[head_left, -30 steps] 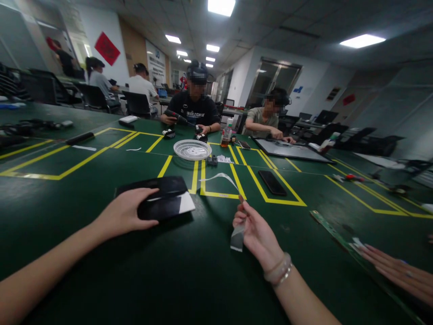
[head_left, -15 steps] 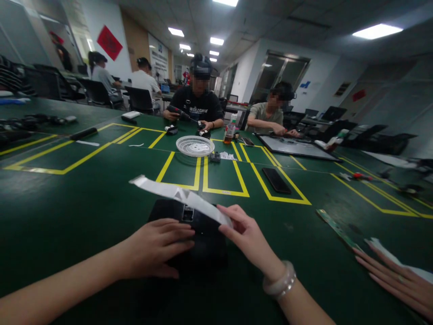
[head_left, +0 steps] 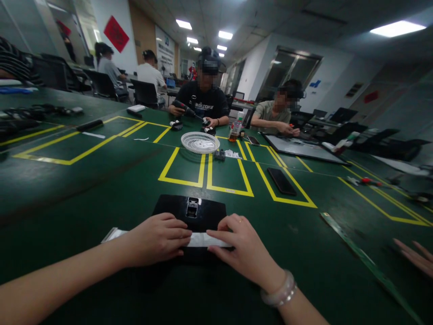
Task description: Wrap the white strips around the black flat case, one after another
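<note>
In front of me lies a black plate point(head_left: 211, 208) with a small rectangular metal-edged opening near its far edge. A white flat ribbon cable point(head_left: 199, 239) stretches across the plate's near part, its left end sticking out beyond my left forearm. My left hand point(head_left: 162, 239) is closed over the cable, fingers together, covering part of it. At the cable's right stretch, my right hand point(head_left: 237, 239) pinches it between thumb and fingers. A short gap of cable shows between the two hands.
To the right lies a long green circuit board point(head_left: 358, 253), with another person's hand point(head_left: 414, 255) beyond it. Farther off are a phone point(head_left: 282, 181), a white round grille point(head_left: 200, 143) and a bottle point(head_left: 236, 130). Two people work across the table.
The white ribbon cable has come down from above the plate's far edge to across its near part. My left hand has closed over it. The other person's hand has drawn back right.
</note>
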Tool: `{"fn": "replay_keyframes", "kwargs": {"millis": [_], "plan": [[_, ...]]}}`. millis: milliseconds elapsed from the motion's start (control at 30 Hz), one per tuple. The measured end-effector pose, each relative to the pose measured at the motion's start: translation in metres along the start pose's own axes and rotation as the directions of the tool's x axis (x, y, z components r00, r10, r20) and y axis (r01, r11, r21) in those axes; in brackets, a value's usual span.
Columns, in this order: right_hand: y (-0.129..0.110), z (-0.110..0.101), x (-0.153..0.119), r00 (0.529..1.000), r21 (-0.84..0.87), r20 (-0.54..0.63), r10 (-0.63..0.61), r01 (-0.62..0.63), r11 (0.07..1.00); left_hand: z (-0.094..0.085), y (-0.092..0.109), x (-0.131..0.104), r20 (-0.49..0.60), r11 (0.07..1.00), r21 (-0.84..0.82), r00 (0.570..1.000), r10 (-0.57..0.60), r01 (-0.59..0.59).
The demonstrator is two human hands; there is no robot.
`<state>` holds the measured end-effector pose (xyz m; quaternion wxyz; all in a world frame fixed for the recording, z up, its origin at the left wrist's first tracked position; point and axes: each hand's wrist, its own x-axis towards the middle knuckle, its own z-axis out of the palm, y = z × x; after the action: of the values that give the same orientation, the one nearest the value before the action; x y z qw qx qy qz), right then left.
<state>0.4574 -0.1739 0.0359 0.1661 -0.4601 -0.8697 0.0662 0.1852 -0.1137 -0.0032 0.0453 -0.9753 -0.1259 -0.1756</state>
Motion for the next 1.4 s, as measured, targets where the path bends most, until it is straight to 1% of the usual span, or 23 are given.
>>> {"fn": "replay_keyframes", "kwargs": {"millis": [100,167,267,367,433,500,567,633,733,833,933,1033,1133,1233,1333,1400], "plan": [[-0.007,0.0,0.0,0.995,-0.054,0.098,-0.017,0.023,0.998,0.0,0.0,-0.001,-0.004,1.0,0.003,1.0,-0.012,0.012],[-0.011,0.001,0.0,0.992,-0.073,0.125,-0.004,0.013,0.997,0.001,0.001,-0.001,0.005,0.999,-0.014,0.999,-0.033,0.033],[-0.013,0.002,0.001,0.993,-0.065,0.114,0.002,0.005,0.998,-0.001,0.003,-0.002,0.06,0.993,-0.044,0.993,-0.103,0.106],[-0.01,0.0,0.002,0.996,-0.029,0.093,-0.016,0.019,0.999,-0.005,0.004,-0.002,0.136,0.979,-0.03,0.971,-0.196,0.202],[-0.008,-0.001,0.002,0.997,0.003,0.071,-0.002,0.002,1.0,-0.007,0.004,-0.002,0.161,0.973,-0.022,0.962,-0.222,0.229],[-0.008,-0.003,0.002,0.998,0.023,0.061,0.017,-0.019,1.0,-0.008,0.002,-0.001,0.178,0.975,-0.021,0.96,-0.214,0.221],[-0.009,-0.003,0.001,0.997,0.021,0.078,0.013,-0.015,1.0,-0.007,0.0,-0.001,0.189,0.98,-0.021,0.963,-0.192,0.199],[-0.012,-0.003,0.001,0.994,0.011,0.108,-0.004,0.003,1.0,-0.005,-0.002,-0.001,0.178,0.982,-0.027,0.968,-0.18,0.187],[-0.016,-0.002,0.001,0.991,-0.007,0.134,-0.015,0.016,1.0,-0.001,-0.003,-0.001,0.149,0.979,-0.028,0.969,-0.196,0.202],[-0.018,-0.002,0.0,0.99,-0.023,0.139,-0.026,0.029,0.999,0.001,-0.005,-0.001,0.152,0.979,-0.019,0.968,-0.199,0.205],[-0.017,-0.002,0.0,0.991,-0.039,0.133,-0.027,0.032,0.999,0.0,-0.004,-0.001,0.131,0.978,-0.052,0.972,-0.193,0.201],[-0.013,-0.002,0.0,0.995,-0.037,0.085,-0.051,0.054,0.998,-0.003,-0.003,-0.002,0.154,0.971,-0.109,0.969,-0.194,0.212],[-0.009,-0.001,-0.001,0.995,-0.021,-0.017,-0.096,0.096,0.995,-0.005,-0.001,-0.001,0.213,0.957,-0.17,0.957,-0.197,0.235],[-0.006,-0.002,-0.001,0.985,-0.014,-0.115,-0.127,0.126,0.992,-0.006,0.001,0.001,0.246,0.942,-0.193,0.943,-0.225,0.276],[-0.005,-0.003,-0.002,0.961,-0.029,-0.231,-0.149,0.146,0.989,-0.008,0.002,0.003,0.233,0.93,-0.211,0.939,-0.252,0.302],[-0.004,-0.004,-0.001,0.942,-0.034,-0.302,-0.146,0.143,0.989,-0.011,-0.003,0.001,0.203,0.922,-0.211,0.937,-0.284,0.325]]}}
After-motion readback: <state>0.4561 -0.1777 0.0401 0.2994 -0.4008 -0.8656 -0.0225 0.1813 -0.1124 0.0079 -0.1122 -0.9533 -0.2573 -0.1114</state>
